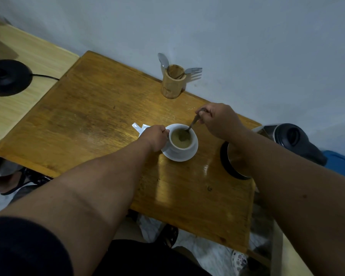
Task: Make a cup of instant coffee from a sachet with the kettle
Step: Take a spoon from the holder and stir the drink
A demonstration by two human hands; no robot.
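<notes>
A white cup (182, 148) full of light brown coffee stands on a white saucer (191, 154) in the middle of the wooden table (92, 120). My left hand (154, 137) grips the cup's left side at the handle. My right hand (217, 119) pinches a metal spoon (192, 124) whose bowl is dipped in the coffee. The steel kettle (283, 140) with a black handle stands to the right, partly hidden behind my right forearm. A torn white sachet (138, 127) lies flat just beyond my left hand.
A bamboo holder (172, 82) with a spoon and a fork stands at the table's far edge by the wall. The black kettle base (5, 77) with its cord sits on a paler table at the left. Feet and sandals show on the floor below.
</notes>
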